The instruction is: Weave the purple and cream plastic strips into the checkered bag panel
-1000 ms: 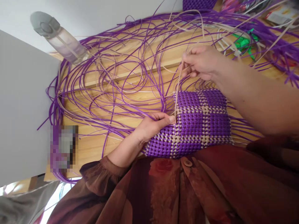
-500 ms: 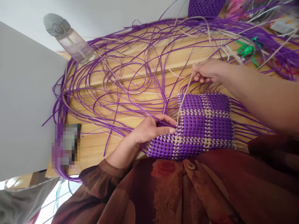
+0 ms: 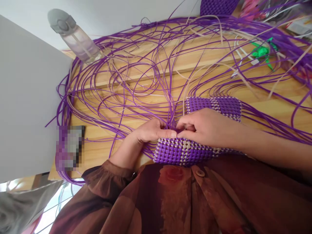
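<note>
A purple and beige woven panel [image 3: 202,154] lies against my front at the table edge, with long loose strands fanning from its left, far and right sides. My left hand [image 3: 154,130] pinches purple weaving strands [image 3: 172,112] at the panel's upper left corner, thumb on the weave. Thumb and fingers of my right hand [image 3: 203,128] are closed at the same spot, nearly touching the left fingertips. It covers the middle of the panel, and what it pinches is hidden. A beige strand [image 3: 184,97] rises from beside the right fingers and arcs to the right.
Loose purple and beige strands spread over the wooden table [image 3: 142,83]. A bottle with a grey lid [image 3: 75,37] stands at the far left, by a blurred-out flat object [image 3: 73,148]. Green ties [image 3: 262,52] and a purple woven piece [image 3: 216,7] sit far right.
My right hand has come down from pulling the beige strand upward and now meets my left hand at the panel's corner. The beige strand has fallen slack into an arc.
</note>
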Motion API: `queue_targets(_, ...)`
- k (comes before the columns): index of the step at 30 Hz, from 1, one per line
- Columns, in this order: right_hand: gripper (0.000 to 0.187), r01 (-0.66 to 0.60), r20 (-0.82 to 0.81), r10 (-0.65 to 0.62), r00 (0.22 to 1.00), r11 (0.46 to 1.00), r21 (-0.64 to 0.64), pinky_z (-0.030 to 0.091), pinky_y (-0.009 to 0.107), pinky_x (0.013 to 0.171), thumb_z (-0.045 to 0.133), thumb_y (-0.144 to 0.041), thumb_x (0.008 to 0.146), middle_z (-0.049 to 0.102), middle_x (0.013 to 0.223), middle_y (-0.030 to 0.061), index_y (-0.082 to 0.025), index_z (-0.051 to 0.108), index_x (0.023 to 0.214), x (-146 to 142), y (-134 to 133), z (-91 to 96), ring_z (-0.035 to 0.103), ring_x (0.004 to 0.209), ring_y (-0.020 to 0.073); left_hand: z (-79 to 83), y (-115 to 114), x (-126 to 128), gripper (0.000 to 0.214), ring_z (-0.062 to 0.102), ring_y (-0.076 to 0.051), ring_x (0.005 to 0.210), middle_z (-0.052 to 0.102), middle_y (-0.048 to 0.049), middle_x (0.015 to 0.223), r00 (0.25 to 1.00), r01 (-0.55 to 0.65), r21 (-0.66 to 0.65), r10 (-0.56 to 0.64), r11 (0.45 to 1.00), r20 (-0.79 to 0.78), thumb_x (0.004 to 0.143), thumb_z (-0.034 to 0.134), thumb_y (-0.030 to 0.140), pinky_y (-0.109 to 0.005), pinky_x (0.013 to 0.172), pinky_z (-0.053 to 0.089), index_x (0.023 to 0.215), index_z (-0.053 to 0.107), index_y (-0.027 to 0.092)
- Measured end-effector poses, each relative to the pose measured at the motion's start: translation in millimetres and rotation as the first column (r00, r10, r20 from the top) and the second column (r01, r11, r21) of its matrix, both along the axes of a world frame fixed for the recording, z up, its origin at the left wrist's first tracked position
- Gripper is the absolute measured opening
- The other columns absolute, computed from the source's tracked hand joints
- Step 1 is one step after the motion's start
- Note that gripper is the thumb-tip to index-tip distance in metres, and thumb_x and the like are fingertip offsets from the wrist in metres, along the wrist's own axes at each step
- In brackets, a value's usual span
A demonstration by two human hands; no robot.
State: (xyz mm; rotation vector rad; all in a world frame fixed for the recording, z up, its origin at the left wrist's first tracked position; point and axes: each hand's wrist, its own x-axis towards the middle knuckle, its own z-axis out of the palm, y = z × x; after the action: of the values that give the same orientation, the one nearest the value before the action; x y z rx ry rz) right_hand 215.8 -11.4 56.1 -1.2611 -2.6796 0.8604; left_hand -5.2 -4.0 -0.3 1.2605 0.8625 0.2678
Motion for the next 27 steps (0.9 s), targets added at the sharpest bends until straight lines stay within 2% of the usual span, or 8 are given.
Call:
queue_targets(5,0.015,0.153,-0.018,-0.153,0.988,0.988,-0.032,0.03,0.026,0.057,0.06,-0.028,0.08,0.06,0.055,-0.0043,-0.02,0.07,0.072,-6,2,-3.3,0.047,0.049,0.0091,-7.1,-8,10,0.038,0.059,-0.012,0.067,0.069,-0.0033,0.075,0.978,-0.072,-0.21,0.11,0.975,0.175,0.063,0.089,0.039,-0.026,0.068,0.046,0.082,0.073,0.01)
queue_targets(10,0.018,0.324,-0.063,-0.318,0.946,0.937,0.13,0.03,0.026,0.055,0.059,-0.026,0.078,0.057,0.054,-0.0032,-0.019,0.059,0.062,-6,5,-13.1,0.045,0.049,0.0095,-8.8,-13,16,0.033,0.061,-0.012,0.069,0.07,-0.0021,0.074,0.944,-0.189,-0.237,0.243,0.953,0.225,0.059,0.091,0.026,-0.025,0.071,0.048,0.082,0.074,0.01)
queue_targets(13,0.015,0.288,-0.076,-0.279,0.957,0.937,0.198,0.034,0.027,0.056,0.061,-0.027,0.081,0.06,0.059,-0.0026,-0.019,0.062,0.068,-6,4,-22.6,0.05,0.053,0.0113,-10.1,-12,17,0.029,0.06,-0.011,0.069,0.071,-0.0017,0.076,0.939,-0.21,-0.182,0.249,0.961,0.236,0.06,0.09,0.023,-0.025,0.073,0.048,0.082,0.075,0.01)
queue_targets(15,0.008,0.263,-0.168,-0.226,0.96,0.93,0.256,0.041,0.027,0.061,0.061,-0.024,0.084,0.067,0.07,-0.0016,-0.019,0.067,0.087,-4,3,-29.7,0.059,0.062,0.0131,-12.3,-11,16,0.027,0.06,-0.01,0.07,0.071,-0.0018,0.079,0.936,-0.219,-0.155,0.253,0.963,0.245,0.063,0.089,0.023,-0.025,0.075,0.048,0.083,0.076,0.011)
queue_targets(19,0.029,0.14,-0.337,0.024,0.941,0.88,0.455,0.052,0.027,0.086,0.055,-0.016,0.093,0.074,0.108,0.004,-0.021,0.068,0.118,3,2,-41.3,0.069,0.096,0.0162,-16.2,-9,16,0.029,0.064,-0.013,0.076,0.074,-0.0041,0.085,0.934,-0.194,-0.163,0.233,0.967,0.271,0.064,0.088,0.023,-0.028,0.08,0.05,0.089,0.077,0.011)
queue_targets(21,0.028,0.081,-0.336,0.131,0.933,0.833,0.547,0.051,0.028,0.094,0.056,-0.016,0.094,0.073,0.113,0.0053,-0.021,0.069,0.118,6,3,-43.9,0.069,0.105,0.0175,-16.7,-9,16,0.031,0.065,-0.014,0.077,0.074,-0.0049,0.085,0.93,-0.19,-0.164,0.231,0.968,0.287,0.064,0.089,0.022,-0.03,0.082,0.051,0.09,0.077,0.011)
queue_targets(23,0.028,0.104,-0.344,0.132,0.93,0.802,0.589,0.052,0.029,0.093,0.059,-0.016,0.093,0.074,0.111,0.0071,-0.018,0.068,0.119,7,4,-44.4,0.069,0.101,0.0179,-16.4,-10,16,0.03,0.064,-0.013,0.075,0.074,-0.0045,0.084,0.924,-0.205,-0.17,0.248,0.964,0.291,0.063,0.089,0.021,-0.029,0.082,0.05,0.088,0.077,0.011)
queue_targets(27,0.01,0.199,-0.409,0.039,0.912,0.829,0.523,0.052,0.028,0.077,0.064,-0.02,0.09,0.074,0.091,0.0041,-0.017,0.067,0.099,8,4,-42.5,0.067,0.078,0.0152,-16.6,-11,17,0.028,0.062,-0.012,0.071,0.072,-0.0039,0.08,0.927,-0.211,-0.204,0.262,0.956,0.269,0.063,0.089,0.021,-0.028,0.076,0.049,0.086,0.076,0.01)
